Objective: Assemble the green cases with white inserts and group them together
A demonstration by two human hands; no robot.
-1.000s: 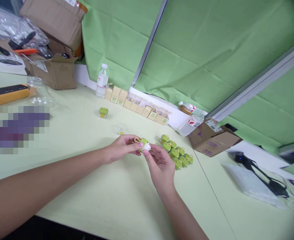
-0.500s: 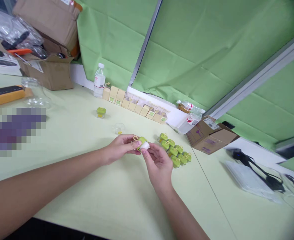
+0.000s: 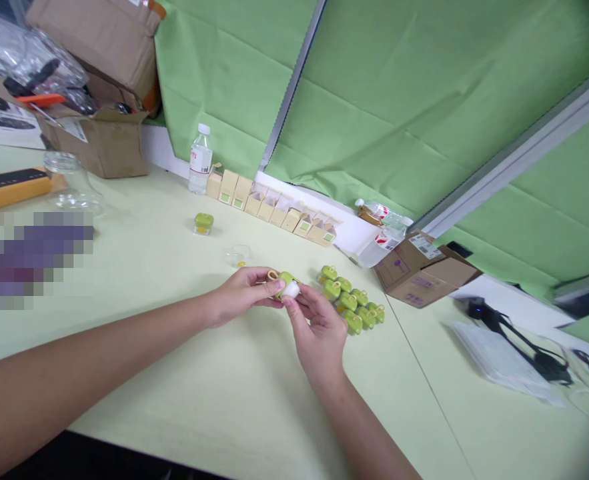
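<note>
My left hand [image 3: 244,295] is closed round a small green case [image 3: 287,277] with a cream loop at its left end. From the case's right side a rounded white piece [image 3: 291,289] sticks out, pinched between the thumb and fingers of my right hand [image 3: 320,337]. Just beyond my left hand lies a small clear plastic cover [image 3: 237,254] with a yellow spot. Farther back on the table stands another green case [image 3: 203,224], in clear packaging. To the right of my hands several green cases with loops [image 3: 355,300] sit in a close group.
A row of small open cartons [image 3: 269,208] lines the back edge beside a water bottle [image 3: 201,160]. Cardboard boxes [image 3: 101,143] and a glass jar [image 3: 69,183] are at the left. At the right are another carton [image 3: 419,273], a clear bag [image 3: 504,363] and black cables [image 3: 519,343].
My hands keep the same grip on the green case and the white piece. The view has shifted very slightly; nothing else has visibly moved.
</note>
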